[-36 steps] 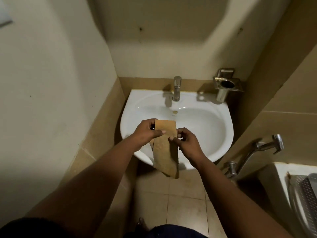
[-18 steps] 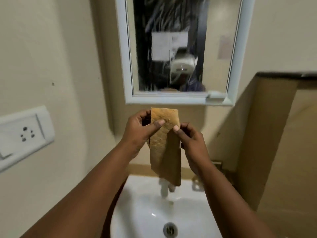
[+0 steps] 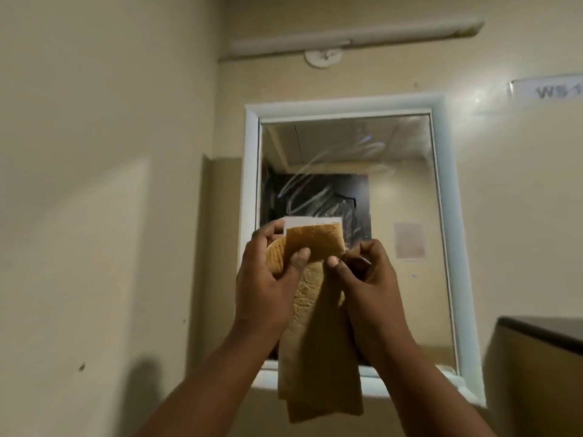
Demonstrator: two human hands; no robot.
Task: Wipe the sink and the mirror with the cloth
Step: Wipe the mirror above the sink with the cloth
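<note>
A tan folded cloth (image 3: pixel 318 351) hangs in front of the mirror (image 3: pixel 400 190), which has a white frame and streaks on its glass. My left hand (image 3: pixel 265 282) grips the cloth's upper left part, thumb on its front. My right hand (image 3: pixel 362 279) pinches the cloth's upper right edge. Both hands are raised before the lower half of the mirror. The sink is out of view.
A cream wall (image 3: pixel 94 184) stands close on the left. Above the mirror run a white tube fitting (image 3: pixel 350 39) and a round ceiling mount (image 3: pixel 322 57). A dark-topped ledge (image 3: pixel 539 332) juts out at the right. A label (image 3: pixel 549 89) sits at the upper right.
The view has tilted up from the sink to the mirror. Both hands have risen with the cloth, from over the basin to in front of the mirror glass.
</note>
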